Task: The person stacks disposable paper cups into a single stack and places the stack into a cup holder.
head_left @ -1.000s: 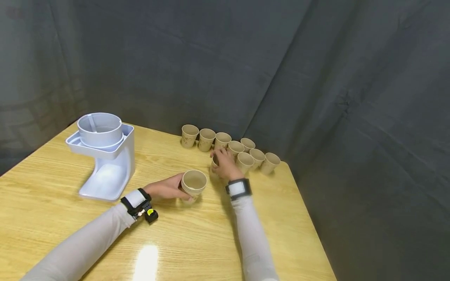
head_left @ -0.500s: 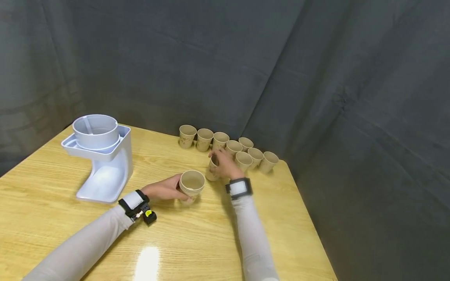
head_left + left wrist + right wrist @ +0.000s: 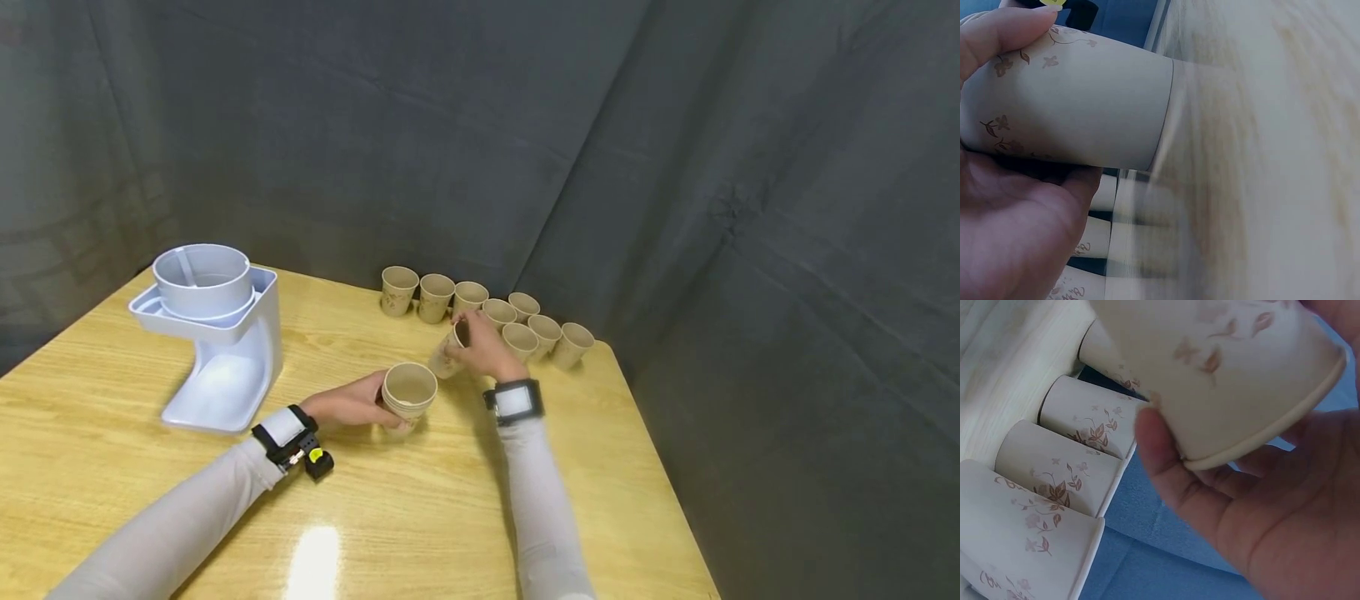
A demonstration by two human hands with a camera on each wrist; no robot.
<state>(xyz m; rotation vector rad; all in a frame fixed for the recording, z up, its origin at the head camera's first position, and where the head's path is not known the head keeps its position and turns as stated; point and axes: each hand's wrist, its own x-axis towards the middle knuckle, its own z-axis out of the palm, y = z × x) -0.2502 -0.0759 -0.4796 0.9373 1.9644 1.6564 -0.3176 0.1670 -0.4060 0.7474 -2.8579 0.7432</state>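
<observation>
My left hand [image 3: 348, 404] grips a small stack of nested beige paper cups [image 3: 408, 407], their rims layered and mouths facing up. In the left wrist view, the thumb and fingers wrap a cup wall [image 3: 1097, 100] printed with brown flowers, its base close over the table. My right hand [image 3: 487, 348] holds a single paper cup [image 3: 444, 360] near its rim, to the right of and behind the stack. This cup tilts, its mouth leaning toward the right hand. Up close in the right wrist view, thumb and fingers pinch the same cup [image 3: 1241, 381] around its rim.
Several more paper cups [image 3: 436, 300] stand upright in a group along the back right of the wooden table [image 3: 405, 517]. A pale plastic stand [image 3: 232, 375] with a round bowl-like top [image 3: 206, 287] is at the left. Dark curtains [image 3: 390, 125] hang behind and at the right.
My right hand has lifted and tilted its cup away from the standing group, bringing it left toward the stack. My left hand stays with the stack, and the head view has shifted slightly.
</observation>
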